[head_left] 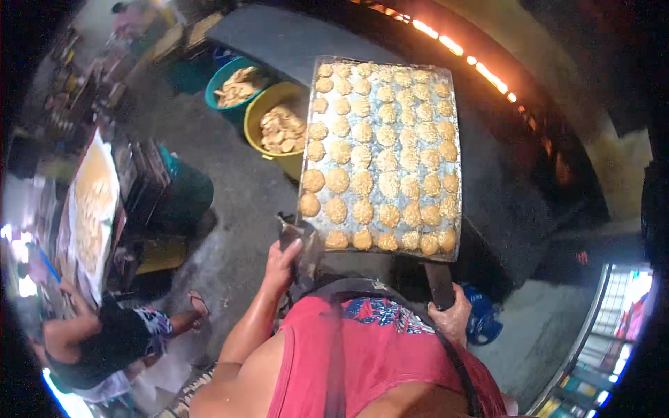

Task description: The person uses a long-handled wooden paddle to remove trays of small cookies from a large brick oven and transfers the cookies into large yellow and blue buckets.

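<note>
A metal baking tray stretches out in front of me, covered with rows of round golden cookies that have crumbly tops. My left hand is closed around a dark, stiff, pad-like piece at the tray's near left corner. Near the right end of its front edge, my right hand grips a second dark flat piece that reaches to the tray. Whether the tray's far part rests on the dark surface beneath I cannot tell.
Glowing fire lines the far right. Left of the tray stand a yellow bucket and a green bucket of pale brown pieces. A seated person is at the left beside a long tray. A blue container stands near my right hand.
</note>
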The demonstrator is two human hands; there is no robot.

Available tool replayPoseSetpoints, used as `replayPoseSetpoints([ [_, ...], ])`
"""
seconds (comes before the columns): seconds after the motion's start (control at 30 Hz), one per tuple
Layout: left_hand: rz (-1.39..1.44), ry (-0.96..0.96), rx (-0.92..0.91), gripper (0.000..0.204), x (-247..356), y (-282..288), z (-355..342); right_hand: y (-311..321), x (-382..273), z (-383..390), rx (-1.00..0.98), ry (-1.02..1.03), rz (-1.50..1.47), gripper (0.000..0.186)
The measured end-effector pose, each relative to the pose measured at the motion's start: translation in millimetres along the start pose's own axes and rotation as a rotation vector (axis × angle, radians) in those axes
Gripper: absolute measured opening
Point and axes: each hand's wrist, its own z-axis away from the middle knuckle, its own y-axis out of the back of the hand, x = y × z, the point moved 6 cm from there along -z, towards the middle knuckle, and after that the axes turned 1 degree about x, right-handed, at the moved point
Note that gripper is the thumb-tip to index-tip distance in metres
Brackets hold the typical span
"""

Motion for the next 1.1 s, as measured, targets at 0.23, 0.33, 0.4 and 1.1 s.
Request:
replayPoseSetpoints([
  [0.23, 0.026, -0.358, 0.1, 0.024, -57.7, -13.0, 54.6, -0.2, 43.3, -51.1, -0.049, 0.263, -0.028, 0.064],
  [0.33, 0.038, -0.515, 0.169, 0.023, -87.6, -25.2, 39.5, -25.1, 83.2, -72.2, 0.02, 0.401, -0.097, 0.061],
  [0.4, 0.0, -0.506, 0.132, 0.023, -108.3, -55.4, 30.5, -16.3, 114.9, -80.0, 0.021, 0.375, -0.147, 0.061],
  [1.1, 0.047, -0.304, -0.211, 0.043, -148.0, -93.5, 7.8, 14.9, 157.8, 96.8, 0.179, 0.094, -0.156, 0.059],
])
